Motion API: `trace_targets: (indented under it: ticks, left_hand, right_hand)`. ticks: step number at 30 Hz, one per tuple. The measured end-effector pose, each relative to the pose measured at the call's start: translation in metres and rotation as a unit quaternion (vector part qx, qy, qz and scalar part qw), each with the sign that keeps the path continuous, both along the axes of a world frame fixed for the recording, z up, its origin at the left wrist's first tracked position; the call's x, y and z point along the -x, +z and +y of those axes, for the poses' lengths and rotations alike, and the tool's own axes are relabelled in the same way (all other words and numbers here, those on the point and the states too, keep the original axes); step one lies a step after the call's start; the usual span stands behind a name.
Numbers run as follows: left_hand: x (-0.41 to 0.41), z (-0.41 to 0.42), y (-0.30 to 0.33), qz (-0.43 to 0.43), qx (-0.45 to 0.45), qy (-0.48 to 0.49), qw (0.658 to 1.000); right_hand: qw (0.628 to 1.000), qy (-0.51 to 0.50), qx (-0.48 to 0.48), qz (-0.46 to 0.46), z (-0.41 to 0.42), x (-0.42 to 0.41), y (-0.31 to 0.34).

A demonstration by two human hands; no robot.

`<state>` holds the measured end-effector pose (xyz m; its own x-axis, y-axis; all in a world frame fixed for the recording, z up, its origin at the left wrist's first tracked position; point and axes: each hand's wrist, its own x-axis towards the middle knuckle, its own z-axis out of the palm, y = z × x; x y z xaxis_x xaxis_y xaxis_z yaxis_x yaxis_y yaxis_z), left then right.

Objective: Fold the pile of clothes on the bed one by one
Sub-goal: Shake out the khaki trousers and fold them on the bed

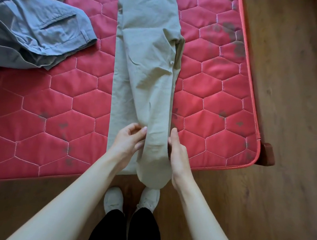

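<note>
A pair of khaki trousers (144, 59) lies lengthwise on the red quilted mattress (57, 109), one leg folded over the other, its near end hanging over the bed's front edge. My left hand (130, 140) pinches the left side of the upper trouser leg near its end. On the right side of that same leg, my right hand (177, 153) grips the fabric, thumb on top and fingers tucked under. A pile of blue-grey clothes (31, 22) is heaped at the upper left of the mattress.
The mattress ends at a piped edge on the right (252, 110), with a wooden bed corner (267, 153) beyond it. Wooden floor (283, 191) surrounds the bed. My own white shoes (114, 199) stand at the bed's front edge.
</note>
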<state>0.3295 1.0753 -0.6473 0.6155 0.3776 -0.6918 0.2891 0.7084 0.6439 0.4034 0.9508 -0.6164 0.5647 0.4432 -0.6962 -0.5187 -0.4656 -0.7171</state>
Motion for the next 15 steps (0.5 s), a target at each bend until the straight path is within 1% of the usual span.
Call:
trace_targets:
  ticks: [1, 2, 3, 5, 6, 7, 8, 9, 10, 11, 12, 13, 14, 15]
  left_hand:
    - [0.002, -0.004, 0.000, 0.023, -0.022, -0.023, 0.999]
    - [0.003, -0.008, -0.001, 0.057, -0.060, -0.047, 0.996]
    - [0.005, -0.012, -0.002, 0.087, -0.101, -0.061, 0.989]
    - [0.006, -0.014, 0.000, 0.144, -0.191, -0.072, 0.968]
    - [0.007, -0.012, 0.004, 0.162, -0.233, -0.078, 0.956]
    - [0.007, -0.008, 0.011, 0.170, -0.268, -0.082, 0.945]
    - [0.009, -0.003, 0.019, 0.169, -0.302, -0.084, 0.935]
    - [0.012, 0.002, 0.030, 0.162, -0.335, -0.084, 0.924]
    - [0.016, 0.008, 0.041, 0.154, -0.370, -0.079, 0.913]
    - [0.019, 0.012, 0.053, 0.145, -0.404, -0.073, 0.900]
    - [0.022, 0.016, 0.063, 0.139, -0.437, -0.069, 0.886]
    - [0.023, 0.017, 0.070, 0.141, -0.464, -0.070, 0.871]
    - [0.023, 0.015, 0.072, 0.155, -0.484, -0.080, 0.857]
    - [0.023, 0.012, 0.071, 0.173, -0.488, -0.096, 0.850]
  right_hand:
    - [0.999, 0.007, -0.038, 0.014, -0.004, 0.000, 0.000]
    - [0.998, 0.030, -0.056, 0.007, -0.008, 0.001, 0.000]
    - [0.997, 0.059, -0.047, -0.014, -0.013, 0.003, 0.000]
    - [0.985, 0.147, 0.030, -0.083, -0.023, 0.007, -0.003]
    - [0.972, 0.193, 0.078, -0.109, -0.028, 0.009, -0.004]
    - [0.963, 0.216, 0.106, -0.122, -0.032, 0.009, -0.002]
    - [0.966, 0.207, 0.095, -0.121, -0.037, 0.009, 0.001]
    - [0.979, 0.173, 0.040, -0.100, -0.044, 0.006, 0.005]
    - [0.990, 0.125, -0.036, -0.061, -0.049, 0.003, 0.011]
    - [0.992, 0.076, -0.099, -0.020, -0.052, 0.002, 0.017]
    - [0.992, 0.050, -0.114, -0.007, -0.054, 0.005, 0.018]
    - [0.995, 0.045, -0.082, -0.021, -0.052, 0.009, 0.019]
    - [0.996, 0.064, -0.030, -0.052, -0.048, 0.015, 0.018]
    - [0.992, 0.100, 0.019, -0.076, -0.044, 0.022, 0.016]
